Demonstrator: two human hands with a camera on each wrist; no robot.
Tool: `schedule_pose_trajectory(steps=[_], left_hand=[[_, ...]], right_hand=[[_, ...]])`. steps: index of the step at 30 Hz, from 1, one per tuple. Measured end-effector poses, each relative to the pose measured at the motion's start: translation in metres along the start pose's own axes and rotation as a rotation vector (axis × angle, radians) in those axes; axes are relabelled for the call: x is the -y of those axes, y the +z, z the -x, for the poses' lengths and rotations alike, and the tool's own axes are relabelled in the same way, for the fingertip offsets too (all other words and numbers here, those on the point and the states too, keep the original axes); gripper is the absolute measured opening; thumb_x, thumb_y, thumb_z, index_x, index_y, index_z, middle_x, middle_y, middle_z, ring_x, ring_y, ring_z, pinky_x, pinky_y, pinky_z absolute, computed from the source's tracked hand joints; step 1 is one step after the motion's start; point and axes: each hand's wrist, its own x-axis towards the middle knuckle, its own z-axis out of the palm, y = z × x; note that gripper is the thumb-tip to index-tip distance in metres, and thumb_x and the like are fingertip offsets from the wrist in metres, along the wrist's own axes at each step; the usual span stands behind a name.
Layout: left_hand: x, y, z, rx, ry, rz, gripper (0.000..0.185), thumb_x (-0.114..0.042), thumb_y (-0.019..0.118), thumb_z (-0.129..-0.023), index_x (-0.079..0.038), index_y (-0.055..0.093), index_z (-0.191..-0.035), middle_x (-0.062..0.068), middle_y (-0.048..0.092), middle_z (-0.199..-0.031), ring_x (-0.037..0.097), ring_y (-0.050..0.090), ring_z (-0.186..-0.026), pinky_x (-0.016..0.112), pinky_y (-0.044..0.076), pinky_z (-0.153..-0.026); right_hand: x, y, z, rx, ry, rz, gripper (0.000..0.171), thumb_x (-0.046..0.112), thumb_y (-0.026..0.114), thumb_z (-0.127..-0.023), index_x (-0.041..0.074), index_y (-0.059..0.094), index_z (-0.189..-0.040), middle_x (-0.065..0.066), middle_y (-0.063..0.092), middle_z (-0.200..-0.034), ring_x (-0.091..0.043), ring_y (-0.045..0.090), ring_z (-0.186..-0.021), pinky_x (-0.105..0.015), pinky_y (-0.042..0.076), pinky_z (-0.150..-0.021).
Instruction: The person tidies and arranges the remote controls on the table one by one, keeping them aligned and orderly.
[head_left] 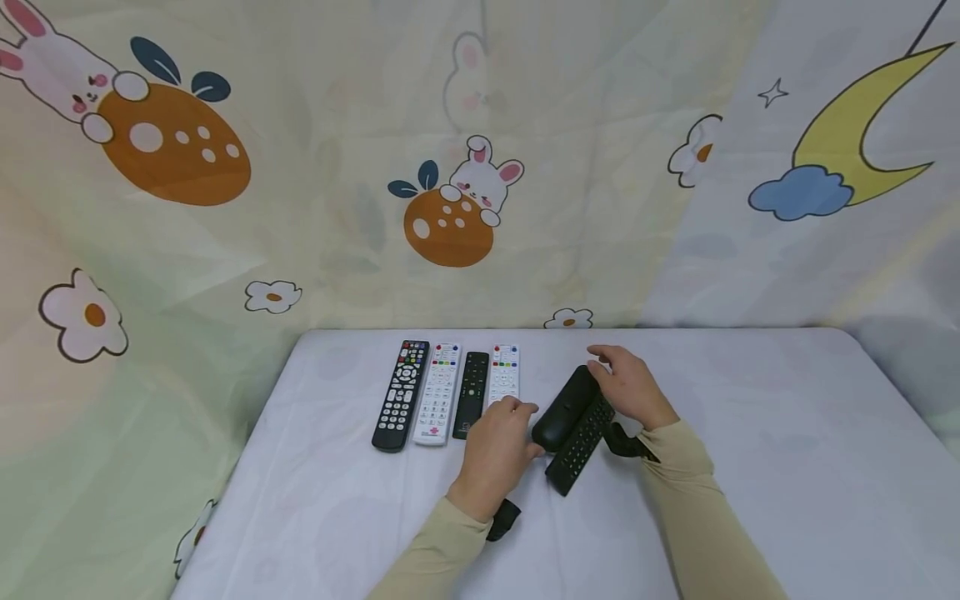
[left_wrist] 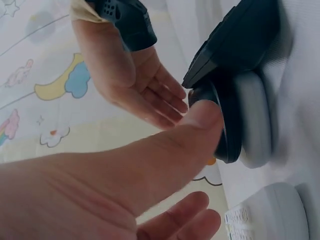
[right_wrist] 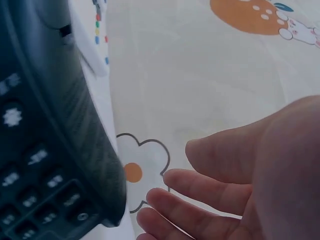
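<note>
A black remote point(head_left: 573, 421) with a keypad lies slanted on the white-covered table point(head_left: 750, 433), between my two hands. My left hand point(head_left: 517, 417) is at its near rounded end, and the thumb point(left_wrist: 200, 120) touches that end point(left_wrist: 225, 125) while the other fingers hang loose below. At the remote's far right side my right hand point(head_left: 618, 375) is open, with straight fingers point(left_wrist: 165, 100) close beside the black body point(right_wrist: 45, 125). No finger of either hand curls round it.
Several remotes lie in a row at the table's back left: a black one point(head_left: 401, 394), a white one point(head_left: 437, 392), a small black one point(head_left: 472, 393) and a white one point(head_left: 505, 375). Printed cloth point(head_left: 450, 167) hangs behind the table.
</note>
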Motion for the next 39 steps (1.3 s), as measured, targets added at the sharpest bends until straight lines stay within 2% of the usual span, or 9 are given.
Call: schedule_pose_trajectory(steps=[5,18,31,39], left_hand=[[-0.002,0.004,-0.003,0.010,-0.002,0.000,0.055,-0.023,0.095,-0.066,-0.010,0.075,-0.115,0.005,0.069,-0.106,0.019,0.066,-0.093,0.030,0.056,-0.071],[-0.010,0.009,-0.007,0.077,0.002,0.053,0.050,-0.016,0.092,-0.071,-0.010,0.074,-0.117,0.006,0.068,-0.105,0.019,0.064,-0.091,0.029,0.054,-0.071],[-0.009,0.015,-0.007,0.054,0.041,0.048,0.047,-0.008,0.091,-0.072,-0.010,0.074,-0.116,0.006,0.068,-0.102,0.017,0.063,-0.085,0.026,0.053,-0.068],[-0.009,0.011,-0.007,0.021,0.053,0.021,0.046,-0.016,0.090,-0.074,-0.011,0.074,-0.117,0.006,0.070,-0.104,0.018,0.065,-0.086,0.029,0.053,-0.068]], right_hand=[[-0.003,0.003,0.001,0.023,0.034,0.012,0.043,0.017,0.045,-0.106,-0.008,0.051,-0.140,-0.032,0.051,-0.139,-0.048,0.049,-0.127,-0.060,0.039,-0.104],[-0.011,0.007,0.005,0.018,0.034,0.019,0.043,0.017,0.044,-0.105,-0.009,0.052,-0.139,-0.032,0.053,-0.136,-0.047,0.052,-0.124,-0.059,0.042,-0.102],[-0.009,0.013,0.003,0.016,0.019,0.020,0.041,0.016,0.046,-0.105,-0.010,0.054,-0.136,-0.030,0.056,-0.133,-0.045,0.053,-0.124,-0.057,0.041,-0.104],[-0.006,0.014,0.004,-0.012,0.006,0.017,0.041,0.013,0.047,-0.104,-0.011,0.054,-0.136,-0.031,0.055,-0.135,-0.047,0.051,-0.127,-0.058,0.040,-0.106]])
